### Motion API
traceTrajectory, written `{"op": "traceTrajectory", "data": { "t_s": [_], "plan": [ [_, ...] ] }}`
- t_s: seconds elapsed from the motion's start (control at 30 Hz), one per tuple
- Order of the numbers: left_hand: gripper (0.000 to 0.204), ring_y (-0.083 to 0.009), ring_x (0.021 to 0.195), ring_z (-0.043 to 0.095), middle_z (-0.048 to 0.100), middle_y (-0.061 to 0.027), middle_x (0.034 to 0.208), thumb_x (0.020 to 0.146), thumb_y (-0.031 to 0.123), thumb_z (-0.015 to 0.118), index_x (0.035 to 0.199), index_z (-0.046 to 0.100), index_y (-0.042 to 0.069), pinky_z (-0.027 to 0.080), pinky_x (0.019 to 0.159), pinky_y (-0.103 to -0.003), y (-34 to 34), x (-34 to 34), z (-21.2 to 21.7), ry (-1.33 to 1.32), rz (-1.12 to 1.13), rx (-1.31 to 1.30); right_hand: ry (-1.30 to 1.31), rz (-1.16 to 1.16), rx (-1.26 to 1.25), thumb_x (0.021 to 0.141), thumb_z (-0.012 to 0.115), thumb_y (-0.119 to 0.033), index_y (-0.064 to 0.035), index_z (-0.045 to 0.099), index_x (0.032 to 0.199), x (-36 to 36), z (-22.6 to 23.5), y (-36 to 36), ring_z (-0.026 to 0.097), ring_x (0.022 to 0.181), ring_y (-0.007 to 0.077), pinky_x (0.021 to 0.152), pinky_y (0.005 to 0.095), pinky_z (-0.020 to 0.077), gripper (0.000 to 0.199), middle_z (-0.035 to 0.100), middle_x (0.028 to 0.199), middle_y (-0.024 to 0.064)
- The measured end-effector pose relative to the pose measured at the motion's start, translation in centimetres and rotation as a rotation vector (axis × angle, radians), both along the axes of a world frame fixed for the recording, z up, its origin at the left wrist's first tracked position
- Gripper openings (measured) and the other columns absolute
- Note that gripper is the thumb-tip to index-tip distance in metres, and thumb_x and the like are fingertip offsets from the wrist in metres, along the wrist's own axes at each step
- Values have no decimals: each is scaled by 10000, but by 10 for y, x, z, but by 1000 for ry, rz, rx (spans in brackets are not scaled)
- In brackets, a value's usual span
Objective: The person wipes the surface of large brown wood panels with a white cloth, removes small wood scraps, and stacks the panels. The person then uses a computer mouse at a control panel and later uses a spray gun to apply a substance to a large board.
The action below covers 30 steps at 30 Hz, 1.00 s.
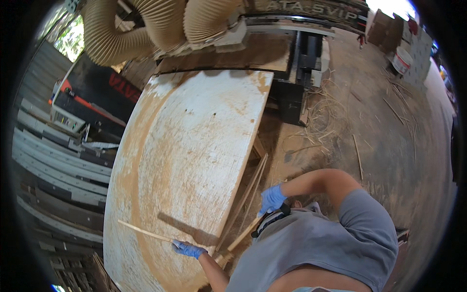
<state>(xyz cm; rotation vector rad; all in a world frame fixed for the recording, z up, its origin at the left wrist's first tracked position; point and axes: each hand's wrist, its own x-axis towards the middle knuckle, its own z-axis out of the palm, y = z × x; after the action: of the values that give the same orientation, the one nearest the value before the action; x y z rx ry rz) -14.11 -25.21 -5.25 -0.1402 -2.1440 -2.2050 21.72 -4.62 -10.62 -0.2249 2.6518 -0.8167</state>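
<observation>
My left hand [188, 249], in a blue glove, is closed around a thin pale wooden strip [143, 230]. The strip points left above the near part of a large white board [194, 151] and drops a shadow on it. By my waist, my right hand [272, 198], gloved in blue as well, is bent down with its fingers mostly turned away. A thicker wooden stick [243, 234] slants from just below it toward the board's near right edge. Whether the right fingers grip that stick is unclear. A black strapped item [270, 219] lies against my shirt beside them.
Sawdust coats the board. Beyond it stands a machine with ribbed beige hoses [160, 24] and a black frame [289, 100]. Long wooden strips [250, 190] lean along the board's right side. Offcuts [323, 119] litter the floor, and a white bucket [402, 61] stands far right.
</observation>
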Motion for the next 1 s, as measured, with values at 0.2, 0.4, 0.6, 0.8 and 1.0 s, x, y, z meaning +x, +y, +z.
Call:
{"op": "traceTrajectory", "data": {
  "t_s": [0.2, 0.4, 0.6, 0.8, 1.0],
  "plan": [
    [448, -171, 874, 447, 520, -46, 1036, 888, 391, 574, 1175, 525, 51, 387, 763, -305, 30, 53, 17, -59, -43, 40, 191, 85, 208, 848, 544, -272, -276, 451, 1337, 50, 14, -5, 606, 814, 304, 731, 420, 437, 497, 650, 948, 97],
    [565, -199, 983, 433, 465, -76, 1155, 871, 467, 573, 1265, 436, 85, 384, 861, -355, 111, 107, 11, -37, -342, 101, 416, -485, 261, 871, 520, -268, -295, 434, 1324, 221, -9, -23, 589, 686, 278, 621, 401, 418, 462, 610, 798, 59],
    [659, -273, 1103, 403, 400, -130, 1265, 849, 549, 548, 1310, 367, 113, 345, 959, -457, 207, 191, 12, -135, -786, 43, 271, -1036, 338, 798, 610, -248, -298, 393, 1344, 383, -1, -183, 558, 615, 267, 602, 400, 388, 589, 591, 748, 37],
    [539, -176, 961, 462, 478, -61, 1032, 860, 483, 577, 1231, 437, 117, 408, 833, -364, 266, 338, 3, -112, -1180, -73, -49, -1817, 318, 778, 622, -198, -201, 489, 1279, 414, 19, -362, 587, 657, 285, 624, 410, 398, 519, 633, 788, 96],
    [524, -153, 846, 541, 526, -34, 966, 840, 469, 610, 1203, 473, 117, 507, 704, -311, 309, 447, -4, -417, -1608, -79, -197, -2447, 170, 815, 582, -186, -235, 445, 1321, 345, -11, -433, 597, 706, 377, 742, 469, 456, 527, 632, 782, 156]
  ]
}}
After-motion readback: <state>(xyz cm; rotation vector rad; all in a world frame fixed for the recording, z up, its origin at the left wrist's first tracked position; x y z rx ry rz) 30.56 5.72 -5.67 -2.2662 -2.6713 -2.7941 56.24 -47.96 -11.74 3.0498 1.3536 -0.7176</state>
